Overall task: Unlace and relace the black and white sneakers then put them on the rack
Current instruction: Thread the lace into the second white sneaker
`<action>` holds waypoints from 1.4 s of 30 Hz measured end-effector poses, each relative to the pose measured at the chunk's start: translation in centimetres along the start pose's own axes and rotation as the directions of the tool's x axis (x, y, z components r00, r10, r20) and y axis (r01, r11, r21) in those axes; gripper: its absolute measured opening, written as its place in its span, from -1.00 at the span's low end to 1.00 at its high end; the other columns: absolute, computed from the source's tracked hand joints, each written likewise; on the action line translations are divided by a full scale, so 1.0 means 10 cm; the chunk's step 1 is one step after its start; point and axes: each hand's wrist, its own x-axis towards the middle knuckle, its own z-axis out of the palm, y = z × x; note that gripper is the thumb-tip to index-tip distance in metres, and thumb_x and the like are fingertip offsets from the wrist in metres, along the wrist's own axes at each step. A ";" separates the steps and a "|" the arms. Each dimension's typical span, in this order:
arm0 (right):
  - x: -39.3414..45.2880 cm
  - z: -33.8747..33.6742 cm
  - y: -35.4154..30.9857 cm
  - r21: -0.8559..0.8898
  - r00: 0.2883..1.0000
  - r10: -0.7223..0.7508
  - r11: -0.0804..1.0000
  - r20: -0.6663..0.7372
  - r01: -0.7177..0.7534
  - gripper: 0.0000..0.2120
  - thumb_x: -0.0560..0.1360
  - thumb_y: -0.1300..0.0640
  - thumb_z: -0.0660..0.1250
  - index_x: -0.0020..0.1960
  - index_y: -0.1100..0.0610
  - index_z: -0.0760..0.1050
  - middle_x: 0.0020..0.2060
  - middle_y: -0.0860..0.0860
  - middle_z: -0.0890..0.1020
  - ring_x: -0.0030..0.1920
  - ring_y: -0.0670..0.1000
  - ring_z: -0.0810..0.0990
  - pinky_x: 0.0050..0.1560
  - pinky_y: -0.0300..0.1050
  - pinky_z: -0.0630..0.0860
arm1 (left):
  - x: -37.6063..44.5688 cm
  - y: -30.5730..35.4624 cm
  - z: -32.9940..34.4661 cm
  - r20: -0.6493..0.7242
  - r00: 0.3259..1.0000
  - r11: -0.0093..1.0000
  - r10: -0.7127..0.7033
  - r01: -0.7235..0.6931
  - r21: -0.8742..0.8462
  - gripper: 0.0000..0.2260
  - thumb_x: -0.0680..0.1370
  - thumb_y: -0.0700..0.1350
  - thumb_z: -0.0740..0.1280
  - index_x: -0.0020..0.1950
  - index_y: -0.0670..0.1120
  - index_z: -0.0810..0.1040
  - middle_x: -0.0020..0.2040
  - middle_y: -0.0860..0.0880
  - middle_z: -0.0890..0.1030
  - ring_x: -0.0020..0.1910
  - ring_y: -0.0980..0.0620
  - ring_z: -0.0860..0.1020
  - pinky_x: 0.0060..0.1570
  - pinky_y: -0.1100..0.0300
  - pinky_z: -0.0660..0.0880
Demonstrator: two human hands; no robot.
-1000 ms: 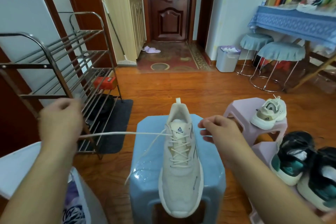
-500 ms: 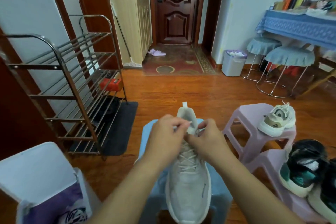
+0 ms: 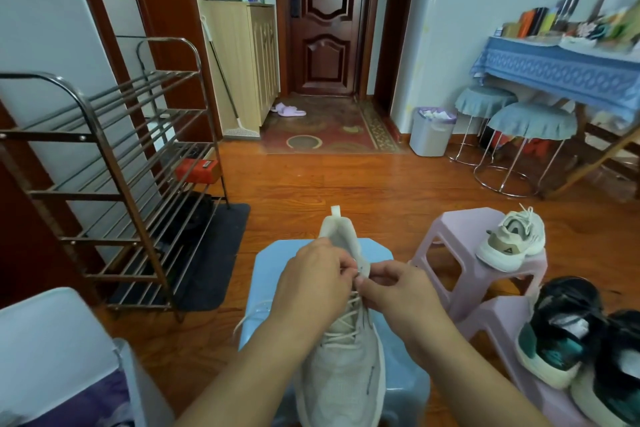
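Now your left hand (image 3: 313,282) and right hand (image 3: 398,291) pinch the lace (image 3: 349,314) at the pale sneaker's (image 3: 341,378) top eyelets, likely to thread it.

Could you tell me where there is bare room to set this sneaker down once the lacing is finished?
The metal rack has bare upper tiers; only a red box sits on a lower tier's far end. The pink stool is bare left of the white sneaker. The nearer pink stool is crowded by the dark sneakers. The blue stool is taken.
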 end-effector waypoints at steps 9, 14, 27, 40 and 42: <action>-0.01 0.00 -0.04 -0.118 1.000 -0.030 0.993 -0.006 0.029 -0.82 0.37 0.00 0.51 -0.06 0.01 0.69 -0.22 -0.07 0.74 -0.13 -0.04 0.71 0.04 0.13 0.65 | 0.04 0.06 0.03 -0.019 1.000 0.995 -0.017 0.019 0.094 -0.88 0.56 0.04 0.39 -0.11 0.09 0.70 -0.08 0.10 0.53 -0.07 0.00 0.58 -0.09 0.00 0.58; -0.02 -0.10 -0.09 -0.164 0.997 -0.031 0.986 0.070 0.042 -0.80 0.53 0.17 0.41 0.12 -0.04 0.59 -0.19 -0.08 0.74 -0.08 -0.08 0.71 0.11 0.03 0.64 | 0.08 0.00 0.04 -0.008 0.998 0.980 0.055 -0.052 0.191 -0.85 0.59 0.02 0.34 0.05 0.13 0.71 -0.02 0.10 0.52 0.00 0.04 0.51 -0.08 0.10 0.52; 0.03 -0.03 -0.12 -0.230 0.995 -0.097 0.968 0.014 0.098 -0.93 0.53 0.12 0.42 -0.07 -0.04 0.67 -0.23 -0.07 0.72 -0.17 -0.07 0.69 0.04 0.08 0.64 | 0.08 -0.06 -0.02 -0.048 0.997 0.994 0.066 -0.070 -0.084 -0.72 0.56 -0.18 0.39 0.13 0.20 0.61 -0.12 0.13 0.60 -0.01 0.13 0.50 0.02 0.10 0.51; 0.20 -0.78 -0.23 0.328 0.965 0.234 0.926 -0.114 -0.186 -0.89 0.59 0.34 0.25 -0.01 0.34 0.55 -0.19 0.20 0.59 -0.25 0.03 0.57 -0.25 -0.11 0.59 | -0.04 -0.18 -0.16 0.068 0.985 0.985 0.156 -0.150 -0.081 -0.75 0.70 -0.08 0.19 0.23 0.17 0.59 -0.05 0.28 0.52 0.17 0.15 0.46 0.25 -0.01 0.42; 0.23 -1.10 -0.18 0.762 0.904 0.397 0.632 -0.160 -0.143 -0.88 0.63 0.34 0.19 0.04 0.37 0.48 -0.07 0.20 0.61 -0.05 0.12 0.61 0.02 0.02 0.61 | -0.06 -0.25 -0.15 0.091 0.988 0.979 0.125 -0.108 -0.175 -0.72 0.71 -0.06 0.14 0.25 0.24 0.56 0.03 0.29 0.58 0.23 0.16 0.44 0.30 -0.01 0.40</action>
